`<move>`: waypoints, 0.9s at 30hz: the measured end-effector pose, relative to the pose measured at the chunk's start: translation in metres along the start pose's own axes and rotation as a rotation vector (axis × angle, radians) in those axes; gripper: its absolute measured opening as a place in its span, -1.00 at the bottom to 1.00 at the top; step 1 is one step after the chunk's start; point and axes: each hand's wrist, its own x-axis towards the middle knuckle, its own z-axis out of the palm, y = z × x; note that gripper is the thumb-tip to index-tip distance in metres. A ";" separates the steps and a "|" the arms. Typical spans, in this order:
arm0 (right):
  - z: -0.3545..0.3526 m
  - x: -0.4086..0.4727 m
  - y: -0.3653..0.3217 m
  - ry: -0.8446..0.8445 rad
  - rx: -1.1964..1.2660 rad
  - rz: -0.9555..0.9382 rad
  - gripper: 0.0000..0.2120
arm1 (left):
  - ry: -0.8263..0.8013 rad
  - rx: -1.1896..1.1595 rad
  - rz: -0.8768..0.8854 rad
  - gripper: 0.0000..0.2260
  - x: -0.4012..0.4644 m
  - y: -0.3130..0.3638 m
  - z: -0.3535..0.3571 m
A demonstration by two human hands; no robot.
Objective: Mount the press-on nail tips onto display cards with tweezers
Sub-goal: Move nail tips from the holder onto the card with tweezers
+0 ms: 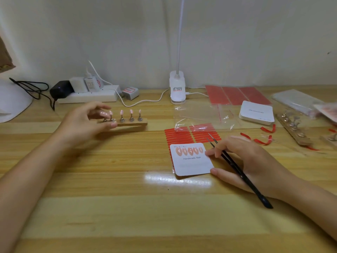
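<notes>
Pale wood counter (113,212) with a glossy finish, pushed up against a plain white wall (109,33). Far left at the back there's a white power strip (87,96) with a black adapter (61,90) plugged in. In front of that, the left hand (87,123) reaches to the wooden nail stand (125,124), fingers loosely curled around its left end; can't really tell if it's pinching a pink tip (110,113). Middle back is a white clip lamp (177,87). Below it a clear plastic bag (202,114) lies partly over the red adhesive strips (180,135). The display card (191,159) sits on those strips, five nail tips (189,151) already on it. The right hand (242,163) grips black tweezers (237,168), fingertips touching the card's edge. Further right: a stack of blank cards (257,112), red tape sheets (235,95), another stand (293,128).
</notes>
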 end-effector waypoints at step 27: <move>0.001 -0.001 0.000 0.362 0.273 0.299 -0.90 | -0.167 -0.149 0.142 -0.69 -0.024 0.062 0.107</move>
